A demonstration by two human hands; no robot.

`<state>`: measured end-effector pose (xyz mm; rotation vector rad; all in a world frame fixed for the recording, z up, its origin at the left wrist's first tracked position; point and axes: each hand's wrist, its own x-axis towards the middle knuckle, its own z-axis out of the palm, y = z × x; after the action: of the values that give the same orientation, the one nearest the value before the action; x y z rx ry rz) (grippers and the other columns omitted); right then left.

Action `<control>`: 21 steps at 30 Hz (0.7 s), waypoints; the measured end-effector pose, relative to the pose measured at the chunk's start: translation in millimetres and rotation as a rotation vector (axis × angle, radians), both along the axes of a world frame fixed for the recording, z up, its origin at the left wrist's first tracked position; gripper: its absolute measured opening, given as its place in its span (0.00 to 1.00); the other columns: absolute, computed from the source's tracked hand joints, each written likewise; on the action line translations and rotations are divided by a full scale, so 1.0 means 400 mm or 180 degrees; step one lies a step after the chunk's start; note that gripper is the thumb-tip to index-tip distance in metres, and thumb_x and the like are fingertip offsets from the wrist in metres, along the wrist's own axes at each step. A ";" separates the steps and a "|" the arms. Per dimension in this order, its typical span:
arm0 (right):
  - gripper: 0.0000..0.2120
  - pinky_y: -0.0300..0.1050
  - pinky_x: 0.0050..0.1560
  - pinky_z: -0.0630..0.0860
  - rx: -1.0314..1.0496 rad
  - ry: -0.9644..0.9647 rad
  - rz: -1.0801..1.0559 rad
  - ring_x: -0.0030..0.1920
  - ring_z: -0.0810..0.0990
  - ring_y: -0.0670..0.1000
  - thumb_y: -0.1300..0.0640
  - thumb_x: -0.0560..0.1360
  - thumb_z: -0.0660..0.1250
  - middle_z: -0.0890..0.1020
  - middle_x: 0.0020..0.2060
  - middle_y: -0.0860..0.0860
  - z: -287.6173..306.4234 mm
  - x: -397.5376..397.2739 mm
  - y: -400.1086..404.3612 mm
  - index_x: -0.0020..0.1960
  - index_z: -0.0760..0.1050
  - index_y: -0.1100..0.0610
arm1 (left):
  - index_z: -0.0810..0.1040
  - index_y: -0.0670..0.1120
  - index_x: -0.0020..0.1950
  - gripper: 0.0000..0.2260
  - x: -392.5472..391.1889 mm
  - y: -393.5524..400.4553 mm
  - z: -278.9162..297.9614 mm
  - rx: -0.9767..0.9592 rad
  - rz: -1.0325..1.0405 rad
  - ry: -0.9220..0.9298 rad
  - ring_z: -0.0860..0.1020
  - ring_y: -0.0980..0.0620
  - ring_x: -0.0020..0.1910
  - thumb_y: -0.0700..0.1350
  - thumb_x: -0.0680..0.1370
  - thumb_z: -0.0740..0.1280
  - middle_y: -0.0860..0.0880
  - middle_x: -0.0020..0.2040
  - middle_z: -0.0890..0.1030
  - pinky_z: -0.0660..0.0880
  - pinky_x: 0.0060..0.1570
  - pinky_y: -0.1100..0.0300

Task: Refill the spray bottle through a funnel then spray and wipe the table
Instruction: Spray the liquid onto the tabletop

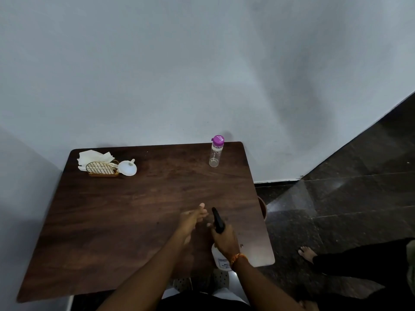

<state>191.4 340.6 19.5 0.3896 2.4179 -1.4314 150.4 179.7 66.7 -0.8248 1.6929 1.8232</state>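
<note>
Down at the near edge, the right hand (225, 240) is wrapped tight around the neck of the spray bottle (221, 258), fingers curled at the black plastic trigger head (217, 219), whose slim nozzle points away toward the far edge. The bottle's body is white, rounded, faintly translucent, with a printed label, and it hangs tilted over the bench's near right corner. A thin orange thread band (237, 258) circles that wrist.

Just beside it on the left, the left hand (194, 217) is out flat and loose, fingers straight, gripping nothing, hovering close over the bench (134, 209) — a dark, wood-grain top with rounded corners and a dull sheen.

Up at the far left corner sits a gold wire holder (102, 169), arched like a half-moon, stuffed with crumpled white tissues (94, 157). Touching its right side lies a white plastic funnel (128, 167), tipped on its side, spout toward the far edge.

Near the far right corner stands a clear, cylindrical water bottle (215, 153), upright, with a glossy purple cap; whether anything is in it cannot be told.

Off the right edge, dark polished stone floor (359, 198).
</note>
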 end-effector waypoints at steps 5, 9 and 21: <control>0.07 0.57 0.34 0.81 -0.0052 0.0066 0.0139 0.30 0.82 0.52 0.48 0.77 0.72 0.84 0.33 0.52 0.004 0.006 -0.024 0.49 0.83 0.51 | 0.86 0.41 0.52 0.14 -0.018 0.042 0.015 0.0077 0.0234 -0.0221 0.84 0.52 0.46 0.53 0.77 0.77 0.48 0.48 0.87 0.75 0.33 0.64; 0.04 0.52 0.34 0.81 -0.0059 0.0137 0.0125 0.31 0.83 0.51 0.55 0.79 0.72 0.86 0.35 0.54 0.005 0.011 -0.022 0.53 0.83 0.50 | 0.88 0.44 0.49 0.11 -0.029 0.043 0.007 0.0330 0.0187 -0.0429 0.84 0.53 0.46 0.51 0.79 0.75 0.49 0.52 0.89 0.72 0.43 0.59; 0.06 0.46 0.31 0.74 -0.0085 -0.0037 -0.0286 0.29 0.78 0.47 0.54 0.80 0.72 0.82 0.31 0.49 -0.027 0.010 0.001 0.46 0.81 0.54 | 0.85 0.39 0.60 0.21 -0.021 0.070 -0.002 0.0348 -0.0099 -0.0512 0.81 0.47 0.55 0.57 0.84 0.66 0.45 0.56 0.86 0.74 0.53 0.55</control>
<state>195.3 340.9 8.6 0.5046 2.3974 -1.4925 142.0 207.6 65.7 -0.8691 1.4844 1.7617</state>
